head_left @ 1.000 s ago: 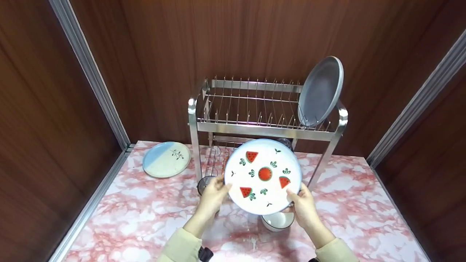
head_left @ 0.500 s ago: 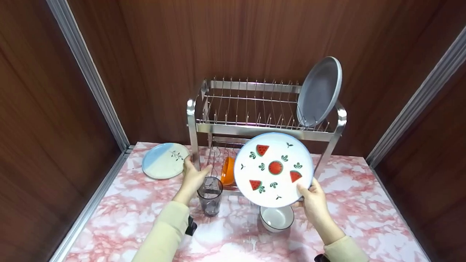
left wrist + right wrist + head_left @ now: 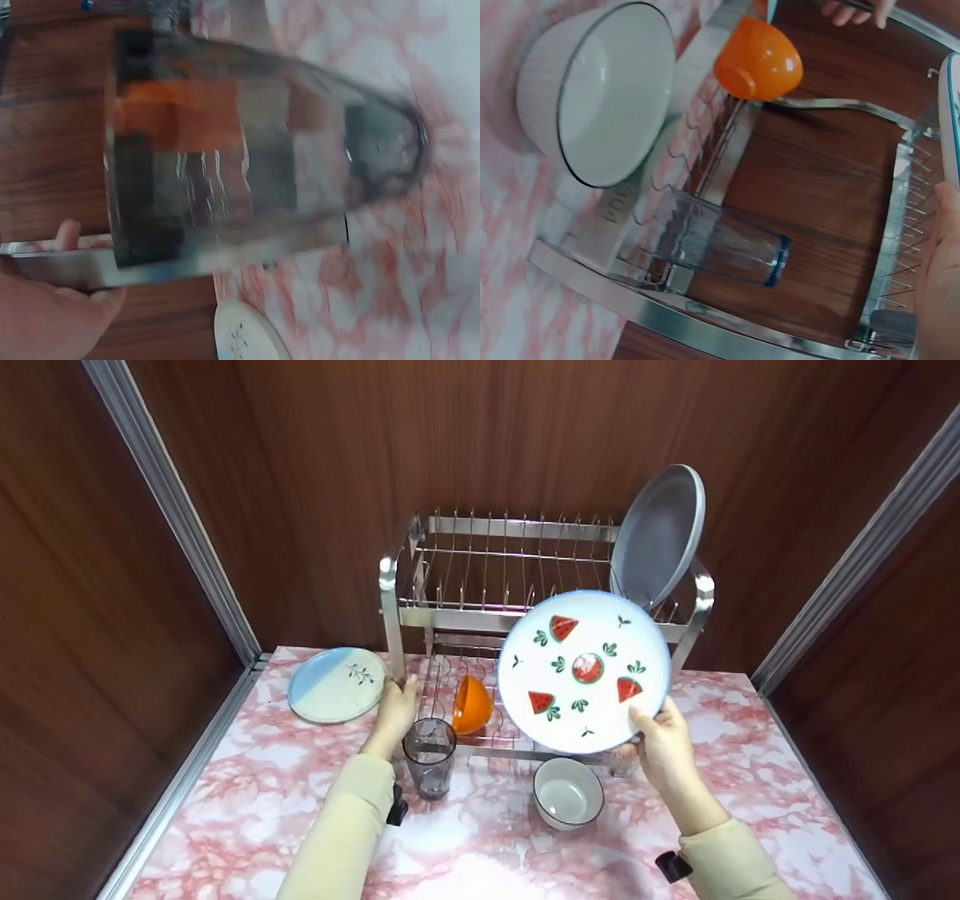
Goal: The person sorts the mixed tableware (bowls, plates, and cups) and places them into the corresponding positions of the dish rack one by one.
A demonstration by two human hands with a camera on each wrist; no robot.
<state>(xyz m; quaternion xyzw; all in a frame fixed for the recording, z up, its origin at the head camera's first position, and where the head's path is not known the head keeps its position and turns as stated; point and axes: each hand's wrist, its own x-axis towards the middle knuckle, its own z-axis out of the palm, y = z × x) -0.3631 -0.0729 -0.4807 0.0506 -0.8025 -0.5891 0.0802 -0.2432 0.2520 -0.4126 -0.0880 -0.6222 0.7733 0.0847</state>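
Observation:
My right hand pinches the lower right rim of a white plate with a blue edge and watermelon pictures, thumb on its face. The plate hangs tilted before the right half of a two-tier metal dish rack. With my left hand I grip the rack's left front post, the fingers curled round it in the left wrist view. Close by that hand, a dark clear glass stands on the table. On the rack's top right, a grey plate stands on edge.
An orange bowl sits tilted on the lower tier. A clear tumbler is also on that tier in the right wrist view. A white bowl stands in front of the rack. A blue and cream plate lies at left.
My left hand has let go of the watermelon plate and moved left to the rack's front post. The right hand has carried the plate up and to the right.

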